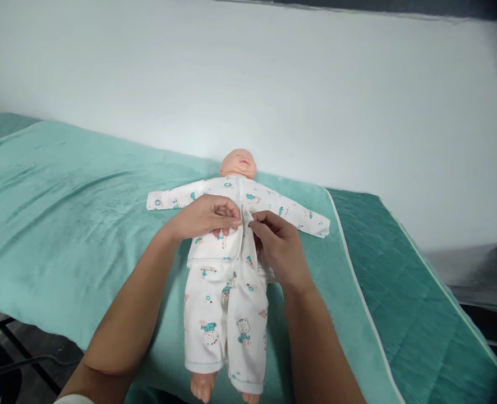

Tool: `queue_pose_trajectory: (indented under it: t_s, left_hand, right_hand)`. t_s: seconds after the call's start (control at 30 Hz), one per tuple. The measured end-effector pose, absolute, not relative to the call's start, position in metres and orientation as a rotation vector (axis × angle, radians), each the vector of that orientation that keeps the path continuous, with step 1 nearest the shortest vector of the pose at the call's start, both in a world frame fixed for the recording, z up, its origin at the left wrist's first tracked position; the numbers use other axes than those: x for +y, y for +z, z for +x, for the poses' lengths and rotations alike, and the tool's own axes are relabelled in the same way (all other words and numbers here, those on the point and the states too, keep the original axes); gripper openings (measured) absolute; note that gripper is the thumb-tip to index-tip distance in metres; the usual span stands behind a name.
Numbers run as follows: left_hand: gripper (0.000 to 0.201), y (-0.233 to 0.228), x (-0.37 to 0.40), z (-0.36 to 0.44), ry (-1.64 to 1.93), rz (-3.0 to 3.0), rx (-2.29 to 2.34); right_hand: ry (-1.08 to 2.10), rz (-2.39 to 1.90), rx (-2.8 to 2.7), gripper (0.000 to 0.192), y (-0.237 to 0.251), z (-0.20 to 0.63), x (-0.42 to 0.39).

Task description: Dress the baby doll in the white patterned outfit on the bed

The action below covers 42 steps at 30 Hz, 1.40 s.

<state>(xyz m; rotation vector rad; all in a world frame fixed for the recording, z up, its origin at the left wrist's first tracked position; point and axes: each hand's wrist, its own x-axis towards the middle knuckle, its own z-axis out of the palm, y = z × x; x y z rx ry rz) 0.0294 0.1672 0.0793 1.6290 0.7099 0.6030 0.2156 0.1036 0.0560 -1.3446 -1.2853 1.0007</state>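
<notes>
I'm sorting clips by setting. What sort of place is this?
Probably an infant-care practice room: a baby doll in printed pyjamas lies on a table under a teal blanket against a plain white wall, with both hands at its shirt front.
</notes>
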Motion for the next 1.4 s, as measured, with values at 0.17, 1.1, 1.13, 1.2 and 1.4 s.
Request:
queue_pose_trajectory:
  t_s: [0.17, 1.1, 1.13, 1.2, 1.4]
  left_hand:
    - [0.022, 0.0793, 0.1676, 0.0293, 0.603, 1.589, 0.712]
    - [0.023, 0.0747, 0.1680, 0.0315, 0.604, 1.606, 0.699]
    - [0.023, 0.0743, 0.1681, 0.0314, 0.600, 1.611, 0.697]
    - [0.024, 0.0743, 0.1679, 0.0314, 0.595, 1.622, 0.692]
    - [0.028, 0.0786, 0.1652, 0.0321, 0.575, 1.645, 0.705]
  right_hand:
    - [1.005, -1.333, -1.299, 0.015, 0.0537, 0.2100, 0.1034]
    - [1.157, -1.207, -1.249, 0.019, 0.0492, 0.2130, 0.1086]
    - [1.159, -1.197, -1.252, 0.019, 0.0490, 0.2130, 0.1087]
    - [1.155, -1.184, -1.260, 0.020, 0.0488, 0.2125, 0.1087]
    - [1.129, -1.186, -1.275, 0.021, 0.0486, 0.2100, 0.1077]
